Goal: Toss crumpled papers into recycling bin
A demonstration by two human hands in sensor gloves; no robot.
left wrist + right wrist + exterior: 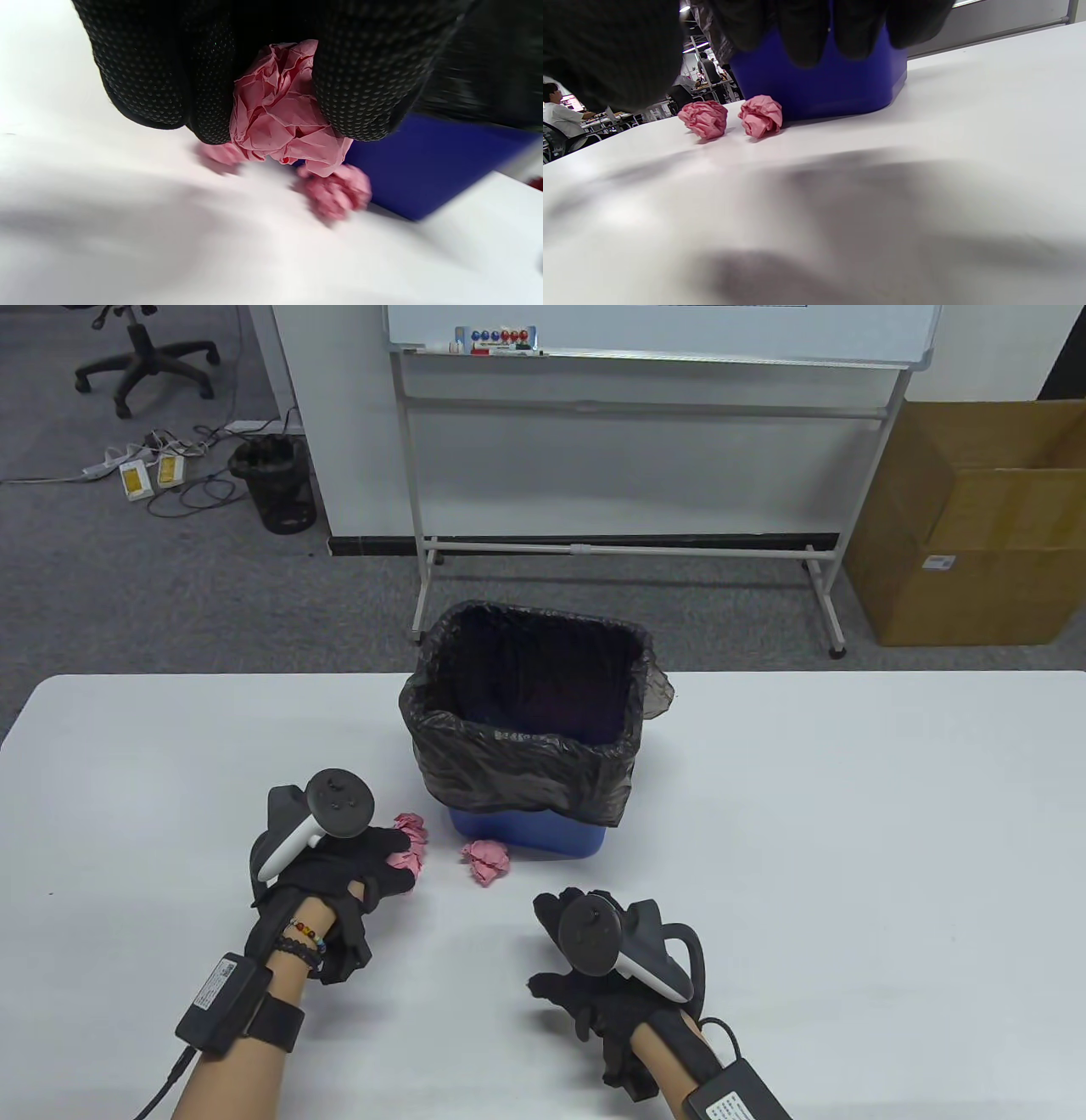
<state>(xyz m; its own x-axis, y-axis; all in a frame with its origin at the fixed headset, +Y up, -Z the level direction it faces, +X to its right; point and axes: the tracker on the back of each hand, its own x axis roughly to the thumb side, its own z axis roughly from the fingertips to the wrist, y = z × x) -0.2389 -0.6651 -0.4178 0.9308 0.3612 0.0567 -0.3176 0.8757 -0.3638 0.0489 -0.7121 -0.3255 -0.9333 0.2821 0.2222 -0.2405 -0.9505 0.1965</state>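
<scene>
While the left hand [339,865] pinches a pink paper ball [284,118], another [486,861] lies beside the bin [530,831]

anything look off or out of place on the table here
Nothing is spilled or damaged. Two pink paper balls lie outside the blue bin, and the left hand pinches a third ball. The bin liner hangs unevenly.

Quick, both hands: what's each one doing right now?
Left hand: pinching a pink crumpled paper ball.
Right hand: holding nothing; fingers' state cannot be told.
</scene>
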